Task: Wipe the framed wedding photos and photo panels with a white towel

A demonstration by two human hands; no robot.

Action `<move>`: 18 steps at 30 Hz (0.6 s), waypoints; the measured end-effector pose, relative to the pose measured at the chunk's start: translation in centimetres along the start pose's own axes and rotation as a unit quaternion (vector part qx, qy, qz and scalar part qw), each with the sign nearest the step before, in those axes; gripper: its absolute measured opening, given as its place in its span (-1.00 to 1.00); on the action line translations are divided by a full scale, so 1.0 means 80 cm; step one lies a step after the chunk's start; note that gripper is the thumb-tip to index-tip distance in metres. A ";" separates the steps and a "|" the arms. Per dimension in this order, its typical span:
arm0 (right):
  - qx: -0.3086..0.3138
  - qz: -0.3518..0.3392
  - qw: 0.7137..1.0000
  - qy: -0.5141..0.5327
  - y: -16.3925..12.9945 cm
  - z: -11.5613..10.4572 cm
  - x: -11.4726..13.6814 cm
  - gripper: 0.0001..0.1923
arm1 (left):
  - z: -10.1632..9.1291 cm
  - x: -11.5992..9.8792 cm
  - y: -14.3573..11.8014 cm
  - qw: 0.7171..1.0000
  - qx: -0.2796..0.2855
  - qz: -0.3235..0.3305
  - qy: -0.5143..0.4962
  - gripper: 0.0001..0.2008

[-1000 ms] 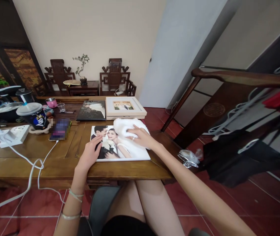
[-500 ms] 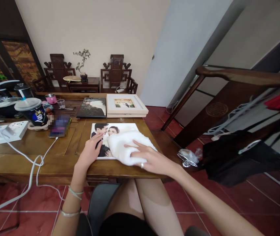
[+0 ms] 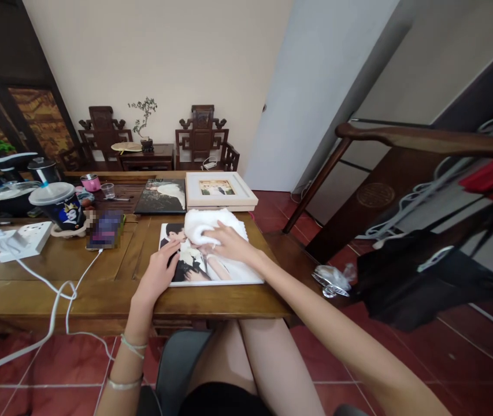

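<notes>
A wedding photo album (image 3: 192,267) with a couple on its cover lies flat near the table's front edge. My left hand (image 3: 162,268) rests on the album's left side, fingers stretched out over the cover. In my right hand (image 3: 229,242) is a bunched white towel (image 3: 215,219), pressed against the upper part of the cover. Towel and hand hide much of the picture's top right. Some of the cloth hangs past the album's far edge.
Behind the album lie a dark photo album (image 3: 162,196) and a cream framed photo box (image 3: 222,199). Left on the table (image 3: 111,294) are a phone (image 3: 105,231), a lidded cup (image 3: 59,202), a power strip (image 3: 27,241) and white cables. A wooden chair (image 3: 380,190) stands at right.
My right hand has moved the towel away from me, from the album's lower right to its upper part, uncovering the lower right. My left hand keeps its place.
</notes>
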State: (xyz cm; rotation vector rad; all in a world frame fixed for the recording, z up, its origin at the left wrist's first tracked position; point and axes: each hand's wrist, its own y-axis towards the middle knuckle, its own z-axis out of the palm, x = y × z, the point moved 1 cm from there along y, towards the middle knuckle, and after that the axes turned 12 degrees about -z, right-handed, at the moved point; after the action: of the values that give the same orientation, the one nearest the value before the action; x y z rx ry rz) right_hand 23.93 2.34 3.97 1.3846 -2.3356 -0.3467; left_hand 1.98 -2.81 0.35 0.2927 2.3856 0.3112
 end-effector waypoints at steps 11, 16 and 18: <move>0.107 -0.035 0.991 0.071 -0.089 -0.032 0.126 -0.76 | -0.001 -0.005 -0.002 1.000 0.010 -0.004 -0.012 -0.62; 0.092 0.023 0.995 0.039 -0.073 -0.031 0.070 -0.82 | 0.003 0.000 0.000 1.000 -0.001 -0.007 -0.008 -0.63; 0.071 0.059 0.996 -0.005 -0.058 -0.023 0.041 -0.80 | 0.003 0.001 0.000 1.000 0.001 -0.007 -0.004 -0.63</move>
State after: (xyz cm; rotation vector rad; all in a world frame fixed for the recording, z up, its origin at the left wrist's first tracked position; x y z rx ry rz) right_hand 26.98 -2.73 4.46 1.3010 -2.4794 -0.1573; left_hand 2.08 -2.77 0.12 0.2779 2.3787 0.3008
